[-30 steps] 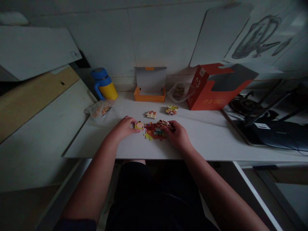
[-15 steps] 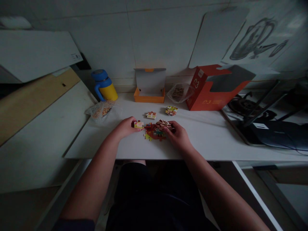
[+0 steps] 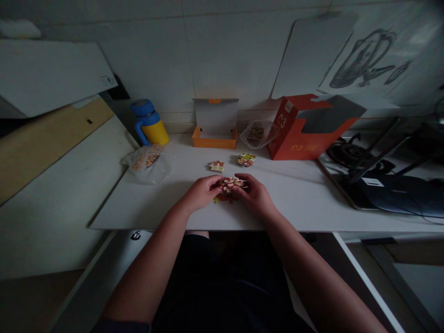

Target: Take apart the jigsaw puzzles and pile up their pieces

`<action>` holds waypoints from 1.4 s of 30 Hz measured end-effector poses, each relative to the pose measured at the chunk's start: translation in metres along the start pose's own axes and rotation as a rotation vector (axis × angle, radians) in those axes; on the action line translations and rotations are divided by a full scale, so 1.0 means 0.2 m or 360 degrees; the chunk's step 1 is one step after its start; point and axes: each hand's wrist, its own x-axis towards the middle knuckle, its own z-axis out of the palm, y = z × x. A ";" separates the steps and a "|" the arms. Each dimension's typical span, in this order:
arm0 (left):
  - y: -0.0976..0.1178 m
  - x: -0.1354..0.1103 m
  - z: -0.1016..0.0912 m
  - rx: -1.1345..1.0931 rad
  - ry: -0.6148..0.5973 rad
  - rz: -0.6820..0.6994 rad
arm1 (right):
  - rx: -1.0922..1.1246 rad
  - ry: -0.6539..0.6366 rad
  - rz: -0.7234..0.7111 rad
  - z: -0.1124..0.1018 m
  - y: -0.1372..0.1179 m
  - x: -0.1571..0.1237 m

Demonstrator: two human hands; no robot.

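Note:
A cluster of colourful puzzle pieces (image 3: 229,188) lies on the white table (image 3: 298,199) between my two hands. My left hand (image 3: 202,192) has its fingers curled against the left side of the cluster. My right hand (image 3: 255,194) is curled over the right side and pinches several stacked pieces. Two small joined groups of pieces lie farther back, one red and white (image 3: 217,166) and one yellow and green (image 3: 246,159). What my left fingers hold is hidden.
At the back stand a blue and yellow mug (image 3: 150,123), an open orange box (image 3: 215,125), a clear bag of pieces (image 3: 257,133) and a red carton (image 3: 305,127). Another bag of pieces (image 3: 147,158) lies at left. A laptop and cables (image 3: 388,185) occupy the right.
My left hand slid right with the small yellow piece and now meets the cluster. My right hand shifted slightly left, so both hands close around the pieces.

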 end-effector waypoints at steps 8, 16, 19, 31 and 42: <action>0.00 -0.04 -0.09 0.0543 0.0269 -0.0002 | -0.0270 0.0089 -0.0042 0.00 -0.01 0.00; -0.01 0.00 -0.19 0.1278 -0.0021 -0.0113 | -0.0174 0.0265 -0.0014 -0.01 -0.04 0.00; 0.00 0.06 -0.20 0.1211 -0.0099 -0.0266 | -0.0126 0.0262 -0.0021 -0.01 -0.03 0.00; -0.15 0.05 -0.19 0.0278 0.0075 -0.0298 | 0.0040 0.0187 0.0011 -0.02 -0.05 0.00; -0.08 -0.02 -0.12 0.0070 0.0172 -0.0113 | 0.0052 -0.0152 -0.0178 0.00 -0.01 -0.02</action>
